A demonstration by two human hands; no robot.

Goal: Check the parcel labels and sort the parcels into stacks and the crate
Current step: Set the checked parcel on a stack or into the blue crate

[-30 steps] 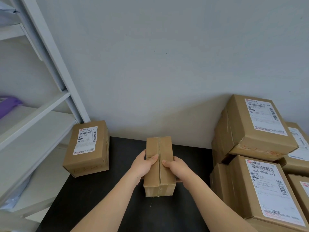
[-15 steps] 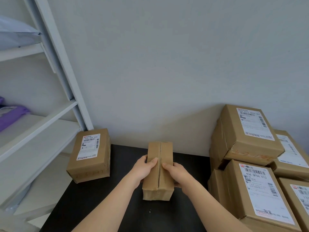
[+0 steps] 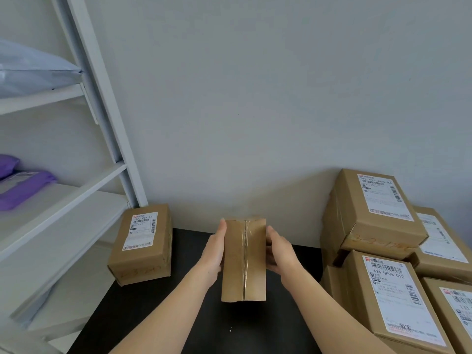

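Observation:
A small brown cardboard parcel (image 3: 242, 259) with a taped seam down its middle is held up above the black table (image 3: 143, 315). No label shows on the face turned to me. My left hand (image 3: 213, 254) holds its left side, fingers behind it. My right hand (image 3: 279, 251) holds its right side. A labelled parcel (image 3: 141, 244) sits alone at the table's back left. A pile of several labelled parcels (image 3: 378, 226) stands at the right.
A white metal shelving unit (image 3: 84, 185) stands at the left, with purple mailer bags (image 3: 23, 187) on a middle shelf and a grey mailer bag (image 3: 30, 70) on the upper one. A plain grey wall runs behind the table.
Both hands have lifted the small parcel off the table and tilted its taped face toward me; their grip moved from its top to its sides. The view has tilted up slightly.

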